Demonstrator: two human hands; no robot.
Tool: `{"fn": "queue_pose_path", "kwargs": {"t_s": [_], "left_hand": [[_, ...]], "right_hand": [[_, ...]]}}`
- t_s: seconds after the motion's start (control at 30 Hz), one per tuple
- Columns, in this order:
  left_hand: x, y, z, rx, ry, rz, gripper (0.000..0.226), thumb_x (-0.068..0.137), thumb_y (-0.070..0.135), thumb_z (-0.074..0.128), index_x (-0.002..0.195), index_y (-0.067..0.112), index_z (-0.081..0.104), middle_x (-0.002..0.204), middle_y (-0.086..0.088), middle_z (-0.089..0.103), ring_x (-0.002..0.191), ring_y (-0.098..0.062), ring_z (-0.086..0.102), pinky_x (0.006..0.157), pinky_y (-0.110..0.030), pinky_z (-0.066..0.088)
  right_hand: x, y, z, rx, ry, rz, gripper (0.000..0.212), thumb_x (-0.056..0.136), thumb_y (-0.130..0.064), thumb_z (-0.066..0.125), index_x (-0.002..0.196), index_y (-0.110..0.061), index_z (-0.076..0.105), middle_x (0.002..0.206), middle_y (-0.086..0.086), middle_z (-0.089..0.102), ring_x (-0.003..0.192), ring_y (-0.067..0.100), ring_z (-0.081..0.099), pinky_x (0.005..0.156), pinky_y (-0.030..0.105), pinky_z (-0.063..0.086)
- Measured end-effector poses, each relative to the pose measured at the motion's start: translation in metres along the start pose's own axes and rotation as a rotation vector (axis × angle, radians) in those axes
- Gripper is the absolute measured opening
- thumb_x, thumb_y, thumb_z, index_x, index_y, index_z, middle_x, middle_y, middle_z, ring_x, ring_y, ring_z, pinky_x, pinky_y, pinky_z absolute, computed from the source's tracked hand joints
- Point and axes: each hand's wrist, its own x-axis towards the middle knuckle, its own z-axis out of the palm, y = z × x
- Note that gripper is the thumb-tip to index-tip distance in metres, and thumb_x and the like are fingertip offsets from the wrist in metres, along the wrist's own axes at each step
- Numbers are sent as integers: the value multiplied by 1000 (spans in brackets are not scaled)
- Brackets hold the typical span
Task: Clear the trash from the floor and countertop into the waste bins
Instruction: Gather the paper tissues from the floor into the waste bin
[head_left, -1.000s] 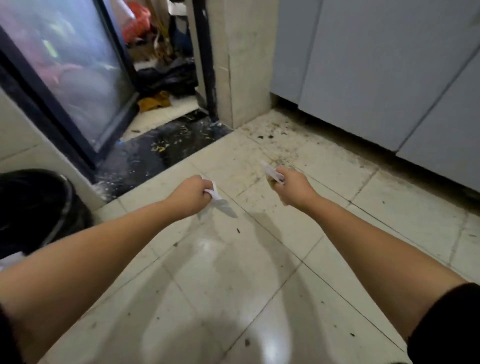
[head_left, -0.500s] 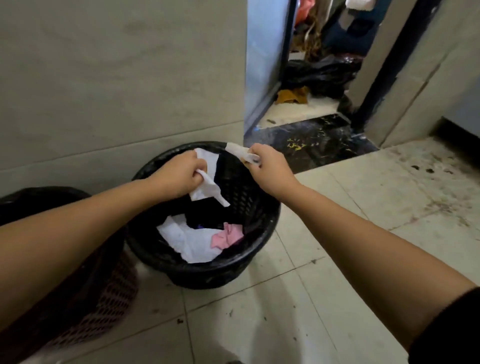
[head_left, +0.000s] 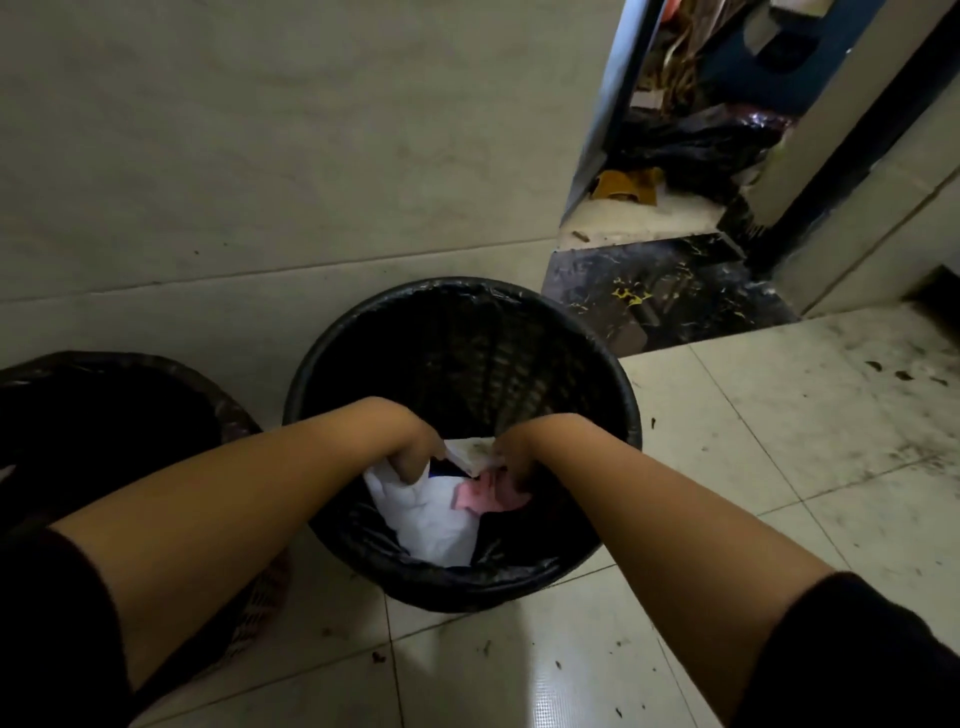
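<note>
Both my hands reach down inside the black mesh waste bin (head_left: 621, 395), which has a black liner. My left hand (head_left: 410, 447) has its fingers curled down onto white paper at the bin's left side. My right hand (head_left: 511, 460) is curled close beside it, and a small white paper scrap (head_left: 470, 452) spans the gap between the two hands. Under them lie a crumpled white sheet (head_left: 436, 525) and a pink piece (head_left: 480, 499) in the bin. My fingertips are partly hidden by the trash.
A second black bin (head_left: 156, 374) stands to the left, touching my left forearm. A beige tiled wall (head_left: 311, 156) rises behind both bins. An open doorway with a dark threshold (head_left: 665, 296) is at the upper right. The dirty floor tiles (head_left: 805, 441) carry small specks of debris.
My view swung from the open floor to the bins. Both hands, each carrying a white paper scrap, moved over the right bin and then sank down inside it.
</note>
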Motion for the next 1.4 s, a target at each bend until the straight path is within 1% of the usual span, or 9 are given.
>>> {"fn": "queue_pose_path", "kwargs": {"t_s": [0.07,0.23,0.37,0.43,0.63,0.83,1.0,1.17,1.4], "left_hand": [[-13,1,-14,-61,179,41,56,88,19,53,142,21,37,136,-11,50,118,-31,53,96,-38,47],[-62,21,-65,-90,562,35,42,84,13,49,125,19,55,124,-13,62,110,-32,59,95,-40,50],[-96,80,-104,-168,916,70,35,85,19,45,117,22,59,123,-13,62,111,-33,59,92,-42,50],[-103,124,-115,-197,1022,107,34,87,21,44,118,21,58,121,-11,62,108,-33,59,88,-42,51],[-78,270,-117,-145,959,301,35,91,41,46,120,25,55,112,-1,63,95,-20,61,82,-37,54],[-36,372,-82,352,661,452,45,93,48,39,127,20,50,123,-6,59,111,-26,56,88,-39,49],[-43,408,-50,136,448,414,46,95,46,36,128,18,50,124,-8,58,110,-27,57,86,-40,47],[-134,401,-24,177,230,395,42,97,40,35,125,15,53,121,-9,59,106,-27,59,87,-38,48],[-293,376,-86,84,207,370,44,96,41,35,125,15,54,118,-8,61,102,-26,60,87,-37,51]], "right_hand": [[-2,8,-11,43,169,-23,40,87,-16,60,126,-5,57,131,18,59,115,33,58,93,36,49],[-62,41,-39,333,736,-126,31,92,-18,49,118,-10,63,120,17,65,110,34,60,92,38,48],[-106,97,-20,470,1104,-8,21,96,-28,41,90,-13,55,92,9,58,84,28,57,69,34,41],[-125,132,4,507,1168,87,26,98,-31,39,95,-13,57,93,8,58,86,28,58,68,35,41],[-151,233,126,592,1050,370,38,98,-38,35,110,-13,60,113,12,65,100,30,60,69,32,40],[-160,291,253,735,779,531,44,100,-42,30,119,-12,56,119,12,61,106,31,59,82,37,47],[-193,279,316,853,512,580,46,100,-41,28,129,-11,49,129,14,52,114,32,55,88,38,46],[-273,228,316,894,291,513,45,101,-39,27,132,-10,44,132,14,48,113,33,55,91,41,46],[-421,176,231,925,221,451,46,102,-39,26,134,-11,42,135,13,46,116,32,54,91,39,45]]}}
